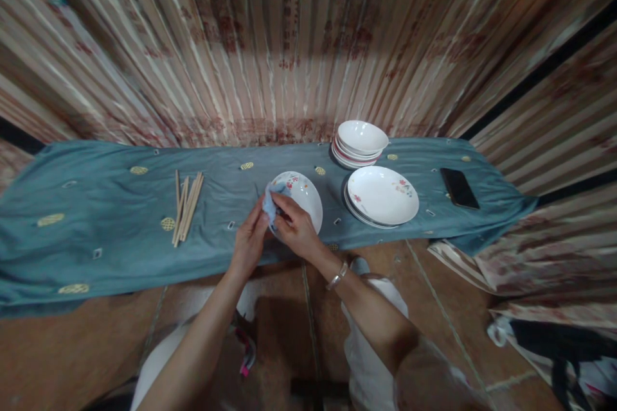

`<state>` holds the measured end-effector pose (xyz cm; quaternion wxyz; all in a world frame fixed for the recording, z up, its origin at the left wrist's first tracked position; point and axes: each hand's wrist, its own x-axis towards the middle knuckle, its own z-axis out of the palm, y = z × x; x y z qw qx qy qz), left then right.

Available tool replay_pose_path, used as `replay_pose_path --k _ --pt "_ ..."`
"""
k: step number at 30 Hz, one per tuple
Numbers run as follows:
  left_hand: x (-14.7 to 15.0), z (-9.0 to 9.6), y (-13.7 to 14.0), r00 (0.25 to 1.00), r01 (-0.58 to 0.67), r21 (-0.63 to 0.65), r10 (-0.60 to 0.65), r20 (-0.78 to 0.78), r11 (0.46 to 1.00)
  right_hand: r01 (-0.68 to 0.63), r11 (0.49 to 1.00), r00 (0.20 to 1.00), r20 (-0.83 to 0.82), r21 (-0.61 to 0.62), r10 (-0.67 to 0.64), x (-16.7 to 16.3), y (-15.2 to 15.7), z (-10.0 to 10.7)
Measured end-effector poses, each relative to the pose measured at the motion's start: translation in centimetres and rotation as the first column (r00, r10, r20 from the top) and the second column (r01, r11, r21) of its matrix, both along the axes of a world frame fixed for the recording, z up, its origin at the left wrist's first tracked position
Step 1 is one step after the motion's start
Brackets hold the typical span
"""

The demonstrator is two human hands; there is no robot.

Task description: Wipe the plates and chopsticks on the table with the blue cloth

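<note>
A light blue cloth (268, 204) is bunched between my two hands, over the left side of a white plate with a floral rim (311, 200). My left hand (250, 234) is closed on the cloth's left side; whether it also grips the plate's edge is hidden. The fingers of my right hand (297, 228), bent and pinched together, hold the cloth from the right, above the plate. A bracelet circles my right wrist. I cannot tell whether the plate rests fully on the table or is slightly raised.
Several wooden chopsticks (187, 209) lie at the left on a teal tablecloth (116, 205). Right of my hands are stacked floral plates (385, 196), with stacked bowls (361, 138) behind. A dark phone (459, 188) lies farther right. Pleated curtains (270, 45) hang behind the table.
</note>
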<state>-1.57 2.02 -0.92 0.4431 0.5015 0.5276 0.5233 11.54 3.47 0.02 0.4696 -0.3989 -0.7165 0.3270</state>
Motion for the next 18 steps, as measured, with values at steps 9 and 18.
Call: replay_pose_path --k 9,18 --pt "0.2 0.6 -0.6 0.997 0.075 -0.057 -0.073 0.039 0.996 0.103 0.995 0.994 0.024 -0.016 -0.103 0.5 1.9 0.4" --pt "0.3 0.5 -0.8 0.995 0.095 -0.054 -0.094 0.02 0.994 0.208 0.975 0.973 0.083 0.076 -0.214 2.0 3.9 -0.2"
